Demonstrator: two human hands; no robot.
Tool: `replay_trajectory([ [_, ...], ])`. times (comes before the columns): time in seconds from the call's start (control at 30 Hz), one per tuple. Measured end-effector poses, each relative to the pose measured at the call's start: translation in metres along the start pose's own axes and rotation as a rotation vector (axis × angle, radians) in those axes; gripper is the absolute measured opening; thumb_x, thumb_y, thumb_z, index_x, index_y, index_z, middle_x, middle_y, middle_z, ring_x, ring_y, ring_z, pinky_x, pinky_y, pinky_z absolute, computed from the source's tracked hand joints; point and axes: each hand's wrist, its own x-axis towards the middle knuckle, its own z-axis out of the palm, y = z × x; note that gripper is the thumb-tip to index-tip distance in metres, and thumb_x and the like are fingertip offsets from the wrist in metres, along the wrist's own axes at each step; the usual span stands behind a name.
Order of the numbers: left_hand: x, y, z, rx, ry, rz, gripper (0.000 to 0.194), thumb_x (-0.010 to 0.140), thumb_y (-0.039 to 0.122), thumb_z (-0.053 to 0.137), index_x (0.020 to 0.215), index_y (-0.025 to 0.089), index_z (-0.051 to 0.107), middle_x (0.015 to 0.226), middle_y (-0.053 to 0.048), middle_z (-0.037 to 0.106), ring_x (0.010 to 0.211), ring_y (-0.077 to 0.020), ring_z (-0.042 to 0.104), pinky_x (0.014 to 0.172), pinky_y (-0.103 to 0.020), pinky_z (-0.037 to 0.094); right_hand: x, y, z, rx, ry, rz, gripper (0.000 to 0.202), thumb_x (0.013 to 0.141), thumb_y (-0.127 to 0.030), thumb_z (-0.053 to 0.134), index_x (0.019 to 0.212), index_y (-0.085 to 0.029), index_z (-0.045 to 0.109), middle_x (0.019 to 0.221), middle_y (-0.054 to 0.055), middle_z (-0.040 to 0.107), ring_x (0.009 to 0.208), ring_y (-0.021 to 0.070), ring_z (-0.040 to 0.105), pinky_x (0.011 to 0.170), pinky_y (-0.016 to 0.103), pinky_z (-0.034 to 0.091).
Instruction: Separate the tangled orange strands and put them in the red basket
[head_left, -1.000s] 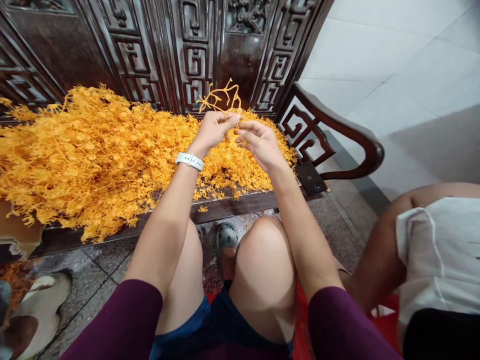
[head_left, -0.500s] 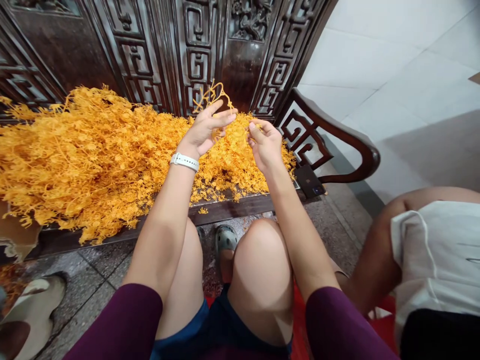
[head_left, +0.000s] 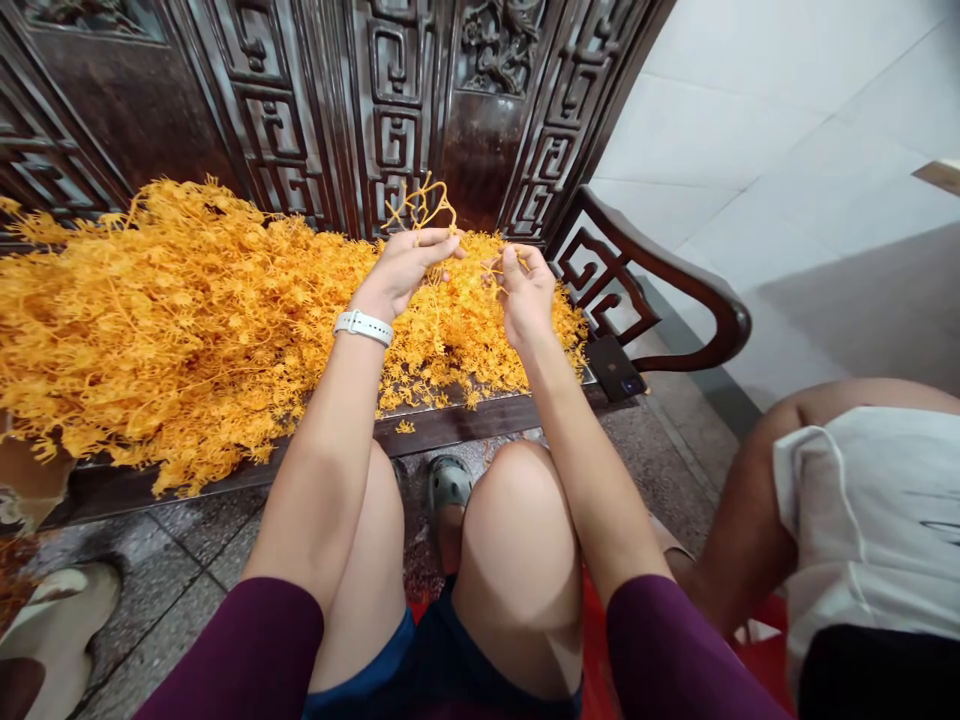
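On the carved dark bench [head_left: 480,150], I've got a heap of orange sprigs [head_left: 225,330] covering much of the seat, piled highest toward the left and reaching nearly to the curved armrest [head_left: 679,265]. Left hand [head_left: 420,260] is above the heap's right part, fingers reaching forward, thumb and fingertips closed together. Right hand [head_left: 517,265] is just beside it, not touching, thumb and forefinger pinching. Phone [head_left: 616,368] lies by the armrest, clear of both. Branched stem [head_left: 452,208] is in the left fingertips, its bare forks standing up above the hand against the backrest. Small orange piece [head_left: 491,268] is in the right pinch; too fine for me to tell its shape. My read on handling: very light, springy, moulded-plastic look, thin tips that snag neighbours. I'd grip the thicker stem close to a fork, light fingertip pressure; tips probably bend or pop off. Slipperiness: can't tell.
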Motion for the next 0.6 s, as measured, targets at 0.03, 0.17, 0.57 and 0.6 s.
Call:
replay_trajectory([
  [0.03, 0.002, -0.002, -0.002, 0.001, 0.028, 0.004, 0.016, 0.094, 0.029, 0.074, 0.105, 0.018, 0.079, 0.106, -0.011, 0.078, 0.101, -0.0204, 0.072, 0.084, -0.034, 0.058, 0.001, 0.0, 0.0, -0.027, 0.011, -0.009, 0.04, 0.089, -0.068, 0.066, 0.102, -0.03, 0.061, 0.1, 0.006, 0.07, 0.101, 0.024, 0.067, 0.079, 0.04, 0.054],
  [0.17, 0.012, -0.011, -0.013, -0.001, 0.205, 0.024, 0.015, 0.092, 0.026, 0.074, 0.105, 0.021, 0.08, 0.099, -0.009, 0.08, 0.096, -0.018, 0.074, 0.083, -0.032, 0.057, -0.001, -0.005, -0.001, -0.115, 0.044, -0.124, 0.033, 0.091, -0.061, 0.069, 0.089, -0.028, 0.064, 0.09, 0.005, 0.063, 0.09, 0.0222, 0.06, 0.083, 0.041, 0.05],
  [0.57, 0.031, -0.032, -0.01, -0.309, 0.792, 0.012, 0.026, 0.083, -0.002, 0.065, 0.066, 0.017, 0.062, 0.063, 0.001, 0.066, 0.055, -0.0078, 0.056, 0.057, -0.018, 0.044, -0.041, -0.066, 0.021, -0.427, -0.549, -0.577, 0.031, 0.098, -0.038, 0.071, 0.074, -0.021, 0.064, 0.077, 0.002, 0.062, 0.075, 0.0164, 0.056, 0.072, 0.035, 0.043],
  [0.6, 0.032, -0.034, -0.018, -0.325, 0.824, 0.002, 0.027, 0.085, -0.002, 0.064, 0.066, 0.017, 0.061, 0.061, 0.002, 0.064, 0.054, -0.0068, 0.054, 0.055, -0.017, 0.042, -0.045, -0.075, 0.019, -0.392, -0.579, -0.579, 0.029, 0.098, -0.04, 0.072, 0.076, -0.021, 0.067, 0.077, 0.002, 0.064, 0.075, 0.0163, 0.058, 0.071, 0.034, 0.045],
])
